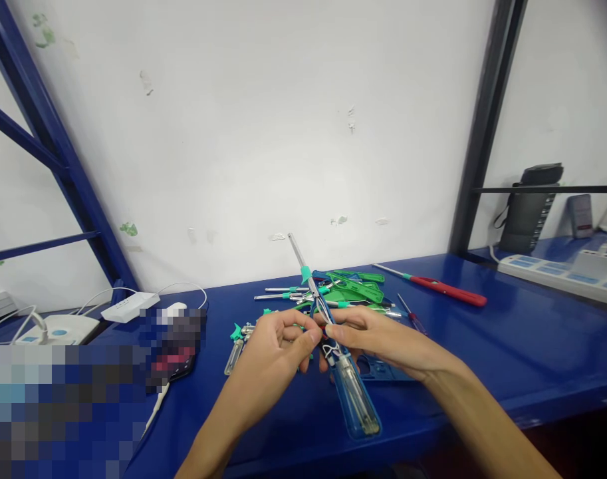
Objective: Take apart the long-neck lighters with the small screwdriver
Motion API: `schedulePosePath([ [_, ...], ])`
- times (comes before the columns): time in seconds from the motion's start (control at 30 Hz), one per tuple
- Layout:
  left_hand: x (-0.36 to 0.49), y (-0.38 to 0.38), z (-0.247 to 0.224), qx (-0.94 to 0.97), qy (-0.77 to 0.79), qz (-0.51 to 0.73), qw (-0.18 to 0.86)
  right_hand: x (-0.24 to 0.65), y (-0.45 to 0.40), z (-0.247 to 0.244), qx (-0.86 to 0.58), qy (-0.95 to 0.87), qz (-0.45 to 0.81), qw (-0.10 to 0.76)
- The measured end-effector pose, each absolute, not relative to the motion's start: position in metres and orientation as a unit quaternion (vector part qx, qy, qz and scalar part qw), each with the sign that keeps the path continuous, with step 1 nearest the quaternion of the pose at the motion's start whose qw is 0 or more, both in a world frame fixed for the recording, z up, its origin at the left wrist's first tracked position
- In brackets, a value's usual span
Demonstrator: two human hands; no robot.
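A long lighter with a translucent blue handle (356, 399) is held up in front of me, its metal tube pointing up and away. Wires and inner parts show in its open middle. My right hand (367, 332) grips the handle's middle, thumb on top. My left hand (283, 342) is pinched at the left side of the same part; what its fingertips hold is too small to make out. Behind lies a pile of green handle shells (356, 289) and metal tubes with teal collars. Small clear and teal parts (236, 349) lie left of my left hand.
A red lighter (443, 289) and a thin screwdriver (411, 316) lie to the right on the blue table (522, 352). A blue shell (383, 370) sits beneath my right hand. Power strips (557, 278), a white box (130, 307) and cables are at the sides.
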State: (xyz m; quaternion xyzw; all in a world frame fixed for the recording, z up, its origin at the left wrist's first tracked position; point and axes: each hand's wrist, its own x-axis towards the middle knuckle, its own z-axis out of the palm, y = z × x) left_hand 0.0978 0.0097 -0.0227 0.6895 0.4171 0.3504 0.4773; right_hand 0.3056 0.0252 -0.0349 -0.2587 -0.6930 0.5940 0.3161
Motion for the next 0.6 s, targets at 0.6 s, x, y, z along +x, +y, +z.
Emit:
schedulePosePath([
  [0.6, 0.1028, 0.0025, -0.0218, 0.688, 0.422, 0.376, 0.455, 0.3056, 0.0217, -0.0360, -0.263, -0.658, 0.621, 0.336],
])
